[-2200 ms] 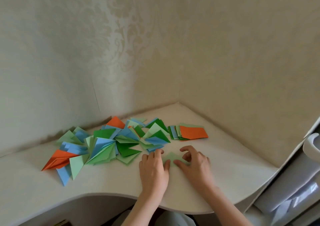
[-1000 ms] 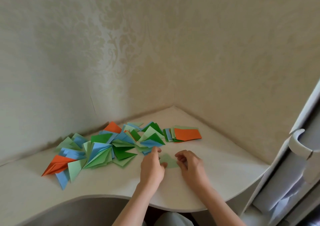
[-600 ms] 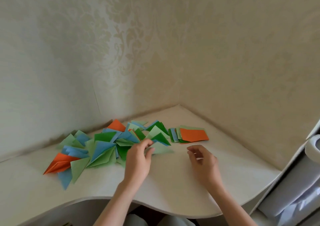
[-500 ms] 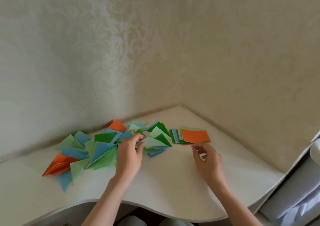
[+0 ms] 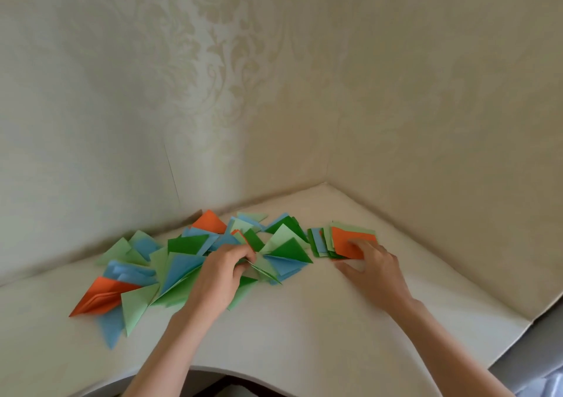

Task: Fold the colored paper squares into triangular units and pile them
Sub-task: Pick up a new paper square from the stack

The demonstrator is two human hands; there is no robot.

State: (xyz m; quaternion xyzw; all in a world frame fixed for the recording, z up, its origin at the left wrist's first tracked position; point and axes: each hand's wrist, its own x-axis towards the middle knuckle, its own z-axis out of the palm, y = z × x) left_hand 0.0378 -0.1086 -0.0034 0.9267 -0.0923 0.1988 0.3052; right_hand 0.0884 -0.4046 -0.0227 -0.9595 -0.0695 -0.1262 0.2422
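Note:
A spread pile of folded triangular units (image 5: 182, 262) in green, blue and orange lies along the back left of the white table (image 5: 304, 329). My left hand (image 5: 222, 274) is over the pile's middle and pinches a light green folded unit (image 5: 263, 270) at the pile's front edge. A small stack of flat paper squares (image 5: 344, 238), orange on top, sits to the right of the pile. My right hand (image 5: 371, 265) rests on the stack's near right corner, fingertips on the orange top sheet (image 5: 345, 242), thumb on the table below it.
Two patterned walls meet in a corner behind the papers. The table's curved front edge (image 5: 243, 372) runs below my forearms. A grey surface (image 5: 536, 351) lies off the table's right edge.
My left hand carried the light green unit from the table's middle to the pile. My right hand moved up and right from the table onto the stack of squares.

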